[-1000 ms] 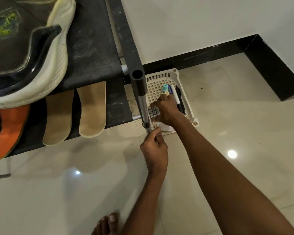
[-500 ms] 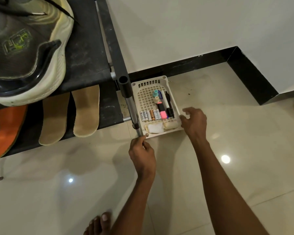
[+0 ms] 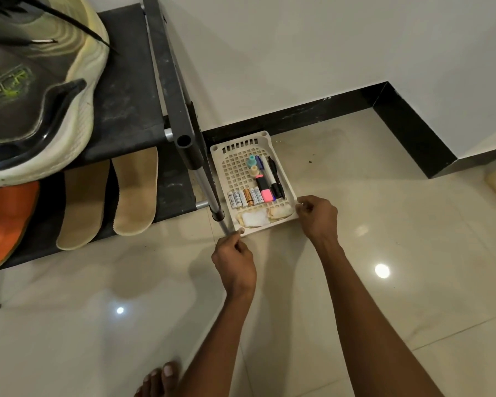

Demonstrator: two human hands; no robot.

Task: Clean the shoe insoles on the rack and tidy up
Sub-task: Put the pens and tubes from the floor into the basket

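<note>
Two tan insoles (image 3: 135, 191) (image 3: 82, 206) lie side by side on the lower shelf of the black shoe rack (image 3: 126, 104). A white perforated basket (image 3: 284, 164) stands on the floor just right of the rack's leg. Inside it lie several batteries (image 3: 244, 198), markers and pens (image 3: 269, 179), and two soiled white cloths (image 3: 255, 218) at the near end. My left hand (image 3: 234, 260) pinches the basket's near left corner. My right hand (image 3: 317, 214) grips its near right corner.
A grey sneaker with a white sole (image 3: 38, 90) fills the upper shelf. An orange insole (image 3: 5, 222) lies at the far left of the lower shelf. A black skirting (image 3: 404, 121) lines the wall corner. My bare toes (image 3: 158, 379) show at the bottom. Glossy floor tiles (image 3: 384, 224) spread right.
My right hand came out of the basket, swung to its right side and now grips the near right corner. My left hand has stayed at the near left corner.
</note>
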